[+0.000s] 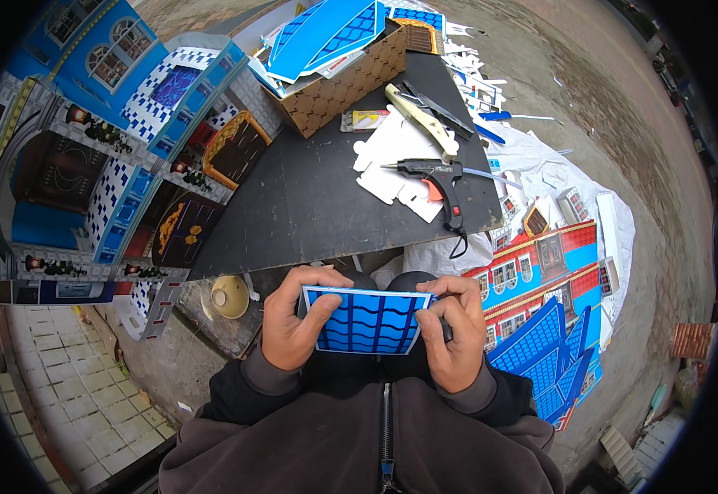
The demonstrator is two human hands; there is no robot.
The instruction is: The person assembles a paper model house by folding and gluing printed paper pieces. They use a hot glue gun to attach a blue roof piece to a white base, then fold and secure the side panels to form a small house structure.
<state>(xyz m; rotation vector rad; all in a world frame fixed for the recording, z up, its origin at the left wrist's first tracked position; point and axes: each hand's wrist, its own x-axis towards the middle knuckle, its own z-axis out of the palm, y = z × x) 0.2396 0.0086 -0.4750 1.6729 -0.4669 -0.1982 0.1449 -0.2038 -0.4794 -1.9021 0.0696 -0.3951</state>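
Note:
A small blue card piece printed with a dark roof-tile pattern [369, 321] sits flat between both hands, just above my lap. My left hand [291, 319] grips its left edge, thumb on top. My right hand [451, 332] pinches its right edge. Both forearms come up from the lower edge in dark grey sleeves. Beyond the hands lies a black board [309, 206] used as a worktop.
A black glue gun [439, 177] rests on white cut-out card on the board, with a pale-handled tool [421, 119] and scissors behind it. A patterned cardboard box [344, 78] holds blue printed sheets. A large blue model house [103, 156] stands left. More printed house parts [552, 313] lie right.

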